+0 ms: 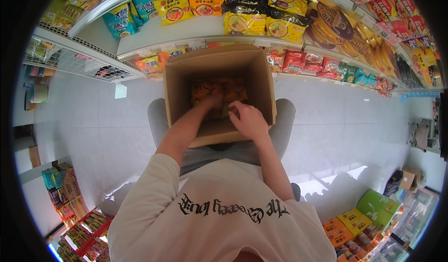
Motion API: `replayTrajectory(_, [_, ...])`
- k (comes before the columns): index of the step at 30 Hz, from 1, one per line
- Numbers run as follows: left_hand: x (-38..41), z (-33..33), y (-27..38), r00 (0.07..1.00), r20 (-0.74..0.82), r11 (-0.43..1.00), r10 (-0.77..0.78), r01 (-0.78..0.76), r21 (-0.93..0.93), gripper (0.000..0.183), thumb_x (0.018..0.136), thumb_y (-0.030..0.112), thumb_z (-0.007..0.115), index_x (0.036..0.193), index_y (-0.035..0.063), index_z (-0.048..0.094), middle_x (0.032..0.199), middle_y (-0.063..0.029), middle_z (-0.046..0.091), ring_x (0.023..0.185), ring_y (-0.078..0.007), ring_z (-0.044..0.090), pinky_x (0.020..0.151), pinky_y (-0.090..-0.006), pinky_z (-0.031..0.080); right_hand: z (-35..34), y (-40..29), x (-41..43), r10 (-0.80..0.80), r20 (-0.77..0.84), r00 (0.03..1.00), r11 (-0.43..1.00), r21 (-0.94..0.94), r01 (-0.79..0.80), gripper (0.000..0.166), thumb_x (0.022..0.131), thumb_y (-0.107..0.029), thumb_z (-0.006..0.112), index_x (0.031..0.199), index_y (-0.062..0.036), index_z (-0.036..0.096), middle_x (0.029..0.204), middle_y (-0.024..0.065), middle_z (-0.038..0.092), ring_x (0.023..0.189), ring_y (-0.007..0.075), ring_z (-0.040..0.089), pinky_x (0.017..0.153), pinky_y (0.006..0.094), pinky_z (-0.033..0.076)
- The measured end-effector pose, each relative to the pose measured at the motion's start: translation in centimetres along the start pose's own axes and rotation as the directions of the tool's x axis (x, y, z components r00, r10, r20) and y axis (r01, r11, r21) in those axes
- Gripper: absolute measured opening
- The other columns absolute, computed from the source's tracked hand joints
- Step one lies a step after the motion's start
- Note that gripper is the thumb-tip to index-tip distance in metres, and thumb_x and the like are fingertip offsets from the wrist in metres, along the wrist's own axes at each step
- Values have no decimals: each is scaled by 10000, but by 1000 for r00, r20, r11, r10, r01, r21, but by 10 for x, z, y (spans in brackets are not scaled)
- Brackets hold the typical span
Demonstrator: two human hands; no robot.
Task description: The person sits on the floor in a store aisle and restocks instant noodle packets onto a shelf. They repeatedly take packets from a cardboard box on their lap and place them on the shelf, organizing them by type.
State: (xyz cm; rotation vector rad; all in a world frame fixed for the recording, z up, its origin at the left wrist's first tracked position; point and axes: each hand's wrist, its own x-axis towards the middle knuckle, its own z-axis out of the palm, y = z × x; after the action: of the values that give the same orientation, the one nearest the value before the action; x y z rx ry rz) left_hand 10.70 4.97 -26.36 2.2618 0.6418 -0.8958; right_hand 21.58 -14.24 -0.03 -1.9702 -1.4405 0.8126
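Observation:
An open cardboard box (271,87) stands between my knees, its mouth facing up. Orange packets (206,89) lie deep inside it, in shadow. My left hand (214,101) reaches down into the box at the packets; it is blurred and dim, so its grip cannot be made out. Over the near right part of the opening is my right hand (245,117), fingers bent, close to something yellowish below; whether it touches that is unclear.
Ahead, a shelf (206,40) holds yellow noodle packets (175,8), blue packets (120,22) and black-and-yellow packets (245,22). Red packets (294,62) fill a lower shelf. A wire rack (94,68) is at left. Orange and yellow cartons (353,220) stand behind at right.

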Motion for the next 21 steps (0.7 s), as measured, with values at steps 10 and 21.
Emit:
replayTrajectory(10, [-23,-10,29,995,91,998,-36,32,45,401,648,71,827,1035,-6,751,1040,-226,741,979,-352,729,825,-456,577,0,0,-1,14,11,1000,1000,-14,-14,198,924,-217,638,1065,-78,642,827,93,726,833,331,697,741,461,550])
replayTrajectory(21, [-17,-2,20,997,65,995,45,-50,89,247,676,98,792,916,58,752,913,-177,748,814,-335,716,693,-470,550,-2,-2,1,37,20,999,999,4,-37,201,916,-177,638,1055,-36,670,883,140,745,837,344,708,764,437,553])
